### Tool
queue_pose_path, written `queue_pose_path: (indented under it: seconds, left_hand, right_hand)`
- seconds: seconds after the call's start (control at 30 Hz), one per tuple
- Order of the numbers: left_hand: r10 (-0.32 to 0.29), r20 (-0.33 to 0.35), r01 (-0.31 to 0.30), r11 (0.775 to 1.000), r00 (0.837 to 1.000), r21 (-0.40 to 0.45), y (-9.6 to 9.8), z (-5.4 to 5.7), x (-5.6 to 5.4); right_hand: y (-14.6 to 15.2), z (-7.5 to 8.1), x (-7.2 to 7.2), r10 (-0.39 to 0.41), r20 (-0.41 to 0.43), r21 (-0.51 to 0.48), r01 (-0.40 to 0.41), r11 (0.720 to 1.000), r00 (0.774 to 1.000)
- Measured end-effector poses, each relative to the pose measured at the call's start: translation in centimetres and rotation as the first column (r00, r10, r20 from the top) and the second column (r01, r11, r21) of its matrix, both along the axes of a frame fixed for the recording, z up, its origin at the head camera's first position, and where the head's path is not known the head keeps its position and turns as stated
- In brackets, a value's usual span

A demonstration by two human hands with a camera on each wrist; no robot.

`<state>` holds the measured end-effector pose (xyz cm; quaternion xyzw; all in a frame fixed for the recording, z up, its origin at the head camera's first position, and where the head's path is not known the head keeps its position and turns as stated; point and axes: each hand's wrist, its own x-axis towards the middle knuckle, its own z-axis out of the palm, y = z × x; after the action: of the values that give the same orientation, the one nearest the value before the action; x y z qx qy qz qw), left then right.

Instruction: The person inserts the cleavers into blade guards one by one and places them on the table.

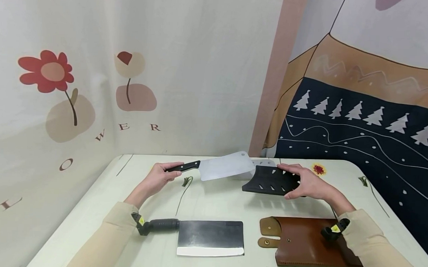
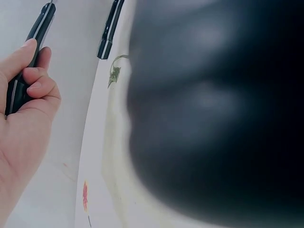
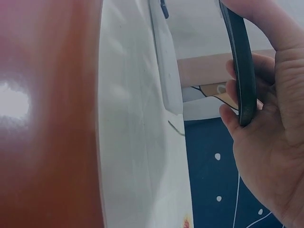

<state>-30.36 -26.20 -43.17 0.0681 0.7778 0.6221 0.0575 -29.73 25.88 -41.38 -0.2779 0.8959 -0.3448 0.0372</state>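
Our left hand [image 1: 158, 176] grips a knife [image 1: 221, 166], pointing longways right, slightly up; our right hand [image 1: 310, 184] holds a black cover [image 1: 271, 180].

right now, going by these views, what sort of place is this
Probably a staged indoor tabletop setup: a flower-print curtain hangs behind a pale table, where a broad cleaver and a brown sheath lie side by side.
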Motion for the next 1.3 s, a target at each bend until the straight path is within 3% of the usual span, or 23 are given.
queue_pose_path:
  seconds: [0.67,1.03,1.3]
  left_hand:
    - [-0.008,-0.002,0.008,1.0,1.0,-0.018,-0.07,-0.08,0.0]
    - [-0.017,0.007,0.017,1.0,1.0,0.018,-0.08,-0.06,-0.13]
    - [-0.072,-0.024,0.07,0.995,0.997,-0.07,-0.2,0.56,0.22]
  right_hand:
    - [-0.08,-0.2,-0.28,-0.016,0.028,0.023,0.015,1.0,0.999]
    - [-0.19,-0.2,-0.23,-0.024,0.021,0.048,0.023,0.999,0.999]
    - [-0.35,-0.19,-0.29,-0.042,0.001,0.043,0.042,0.998,0.999]
